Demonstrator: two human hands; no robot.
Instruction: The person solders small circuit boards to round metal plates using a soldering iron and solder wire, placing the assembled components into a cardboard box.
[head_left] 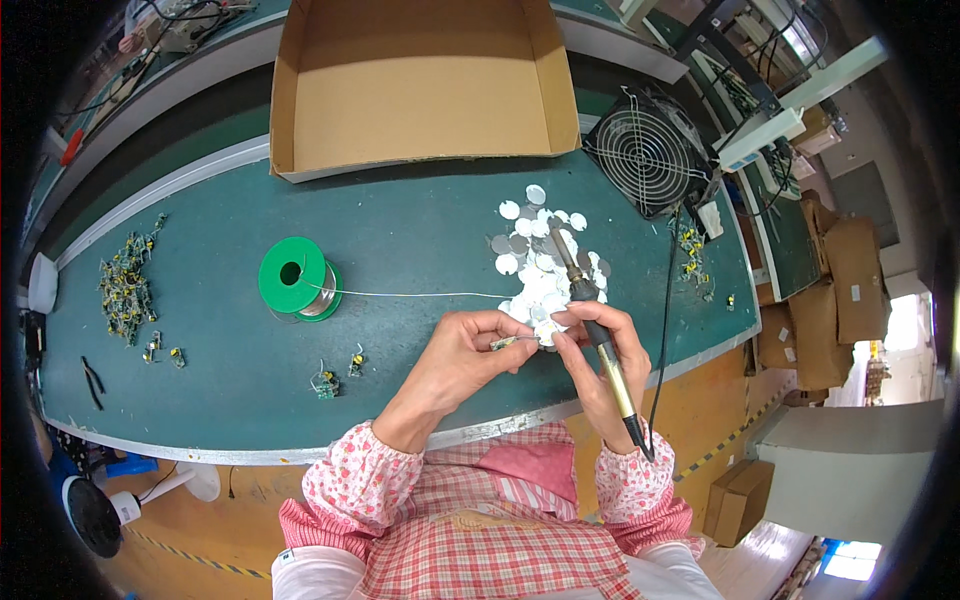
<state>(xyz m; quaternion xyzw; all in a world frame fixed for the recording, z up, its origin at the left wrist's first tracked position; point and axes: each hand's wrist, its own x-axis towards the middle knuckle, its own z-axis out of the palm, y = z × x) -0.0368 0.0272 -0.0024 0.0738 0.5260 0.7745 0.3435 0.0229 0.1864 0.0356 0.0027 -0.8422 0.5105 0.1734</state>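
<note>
My left hand [452, 358] is closed, pinching a small circuit board [503, 342] between thumb and fingers. In my right hand [590, 385] rests a soldering iron [606, 352], its tip pointing away from me over a pile of white and grey discs [540, 285]. The right thumb and forefinger also pinch a white disc [546, 330], close against the left fingertips. Solder wire [420, 294] runs from a green spool [290, 270] on the left toward the pile; its end is hard to make out there.
A large open cardboard box [420, 110] stands at the back. To its right is a black fan [645, 150] with a wire guard. Small boards lie in heaps at the left [128, 290] and right [692, 255]. Black pliers [92, 383] lie far left. The iron's cord [664, 340] crosses the right side.
</note>
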